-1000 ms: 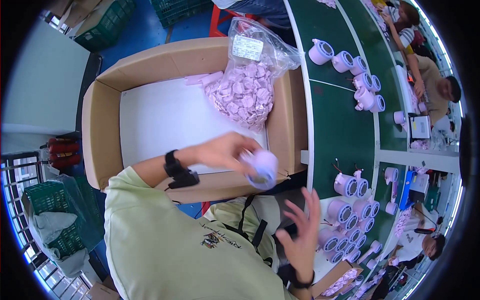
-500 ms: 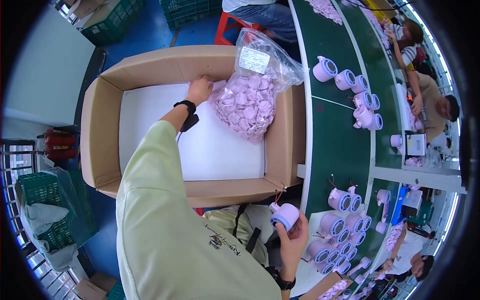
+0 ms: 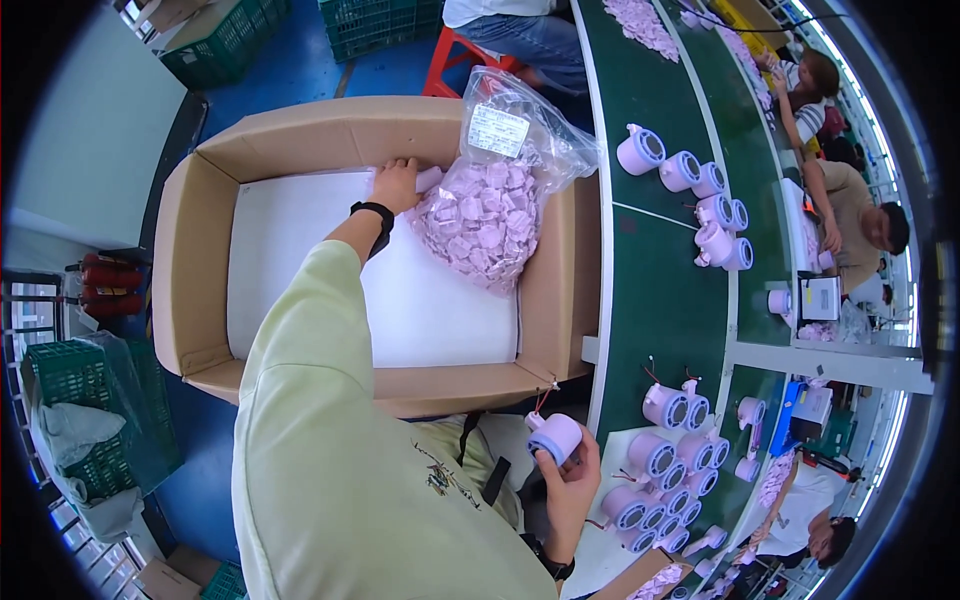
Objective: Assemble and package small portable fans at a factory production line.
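Note:
My left hand (image 3: 397, 186) reaches into a large cardboard box (image 3: 180, 260) near its far wall. Its fingers are curled over a smooth lilac piece (image 3: 429, 180), part of which sticks out on the thumb side; the rest is hidden under the hand. Right beside it, a clear plastic bag (image 3: 484, 225) full of small lilac plastic parts leans in the box's right corner. Close to my body, my right hand (image 3: 572, 490) grips a lilac cup-shaped housing (image 3: 556, 438) between thumb and fingers. Its ring end faces toward me, and thin red wires rise from its small side arm.
A green workbench (image 3: 655, 300) runs along the right, carrying several similar lilac housings (image 3: 652, 455) at front and back. White sheeting (image 3: 440, 330) lines the box. Co-workers sit across the bench. Green crates (image 3: 85, 395) and red extinguishers (image 3: 108, 285) stand at left.
The view has shifted slightly. My left hand has moved a little within the box, and more of the lilac piece beside it shows. My right hand still holds the housing, turned slightly.

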Motion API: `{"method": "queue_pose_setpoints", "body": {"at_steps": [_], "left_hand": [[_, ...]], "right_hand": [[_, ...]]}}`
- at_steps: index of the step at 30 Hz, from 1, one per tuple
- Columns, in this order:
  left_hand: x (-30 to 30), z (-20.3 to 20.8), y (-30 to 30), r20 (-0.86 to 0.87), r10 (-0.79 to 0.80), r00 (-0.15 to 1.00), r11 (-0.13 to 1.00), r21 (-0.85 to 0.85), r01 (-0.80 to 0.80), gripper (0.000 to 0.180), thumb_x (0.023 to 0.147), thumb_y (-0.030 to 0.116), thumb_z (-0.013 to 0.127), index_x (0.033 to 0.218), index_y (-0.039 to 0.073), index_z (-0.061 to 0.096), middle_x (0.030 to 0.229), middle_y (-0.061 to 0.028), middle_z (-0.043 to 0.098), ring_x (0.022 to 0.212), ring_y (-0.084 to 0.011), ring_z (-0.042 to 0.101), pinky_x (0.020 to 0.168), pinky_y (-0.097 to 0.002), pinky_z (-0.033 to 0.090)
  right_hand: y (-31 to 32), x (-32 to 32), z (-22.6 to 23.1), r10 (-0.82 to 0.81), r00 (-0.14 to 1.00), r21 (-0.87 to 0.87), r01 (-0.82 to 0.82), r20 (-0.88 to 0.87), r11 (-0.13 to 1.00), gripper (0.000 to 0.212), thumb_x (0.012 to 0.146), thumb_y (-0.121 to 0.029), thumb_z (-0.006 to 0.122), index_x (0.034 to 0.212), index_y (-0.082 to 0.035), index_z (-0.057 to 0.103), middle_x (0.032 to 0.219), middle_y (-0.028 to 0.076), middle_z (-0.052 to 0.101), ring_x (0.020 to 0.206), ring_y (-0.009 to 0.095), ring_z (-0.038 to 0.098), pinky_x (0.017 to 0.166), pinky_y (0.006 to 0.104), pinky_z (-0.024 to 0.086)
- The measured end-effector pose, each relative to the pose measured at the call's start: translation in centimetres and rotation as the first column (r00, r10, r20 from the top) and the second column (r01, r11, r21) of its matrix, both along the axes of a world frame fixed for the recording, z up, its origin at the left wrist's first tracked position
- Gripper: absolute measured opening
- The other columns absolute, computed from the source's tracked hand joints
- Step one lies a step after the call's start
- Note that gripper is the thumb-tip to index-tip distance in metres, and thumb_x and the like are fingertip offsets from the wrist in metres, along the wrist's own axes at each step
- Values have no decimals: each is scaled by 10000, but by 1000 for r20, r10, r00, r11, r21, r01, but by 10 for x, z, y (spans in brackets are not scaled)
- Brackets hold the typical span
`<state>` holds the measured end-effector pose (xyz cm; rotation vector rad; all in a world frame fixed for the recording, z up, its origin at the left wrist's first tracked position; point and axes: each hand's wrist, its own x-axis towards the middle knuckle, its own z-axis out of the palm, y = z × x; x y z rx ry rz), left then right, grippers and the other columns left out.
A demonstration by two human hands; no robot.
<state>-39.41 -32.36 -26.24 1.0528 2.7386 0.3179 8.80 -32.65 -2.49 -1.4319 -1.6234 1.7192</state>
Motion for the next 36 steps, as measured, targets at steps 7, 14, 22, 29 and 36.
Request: {"method": "queue_pose_setpoints", "body": {"at_steps": [7, 14, 22, 29, 36], "left_hand": [[6, 6, 1, -158, -93, 983, 980, -190, 62, 555, 735, 292, 728, 1178, 20, 532, 1203, -153, 558, 1149, -316, 521, 970, -460, 411], [2, 6, 0, -171, -42, 984, 989, -146, 16, 434, 735, 294, 724, 1096, 76, 620, 1152, -146, 607, 1149, -315, 541, 970, -470, 423], [-35, 3, -28, 27, -129, 991, 964, -230, 132, 443, 733, 303, 745, 1078, 49, 632, 1125, -179, 623, 1084, -336, 593, 926, -444, 476], [-26, 11, -38, -165, -249, 954, 947, -249, 204, 456, 705, 91, 706, 1121, -17, 553, 1184, -188, 552, 1156, -340, 521, 947, -415, 461], [-18, -5, -38, -327, -313, 892, 918, -344, 196, 220, 813, 36, 519, 1008, 8, 615, 996, -183, 632, 948, -315, 641, 810, -402, 525]], "right_hand": [[0, 7, -5, -31, 1000, 13, 31, 0, 999, 613, 748, -2, 755, 1272, 14, 435, 1205, 155, 511, 1033, 229, 592, 850, 311, 512], [-3, 6, -4, -29, 1000, 9, 29, -5, 1000, 610, 752, -11, 758, 1271, 11, 439, 1192, 153, 518, 1029, 228, 595, 843, 311, 515], [-10, 19, -3, -45, 999, 22, 45, -31, 999, 619, 754, -22, 765, 1278, 9, 437, 1186, 157, 529, 1027, 227, 598, 845, 313, 515], [-19, 28, -6, -75, 997, 28, 75, -18, 997, 629, 743, -13, 768, 1279, 16, 438, 1185, 159, 534, 1022, 222, 602, 847, 313, 514], [-19, 32, -12, -81, 995, 25, 83, -54, 996, 643, 723, 5, 765, 1278, 4, 440, 1182, 154, 536, 1053, 239, 593, 894, 330, 500]]}}
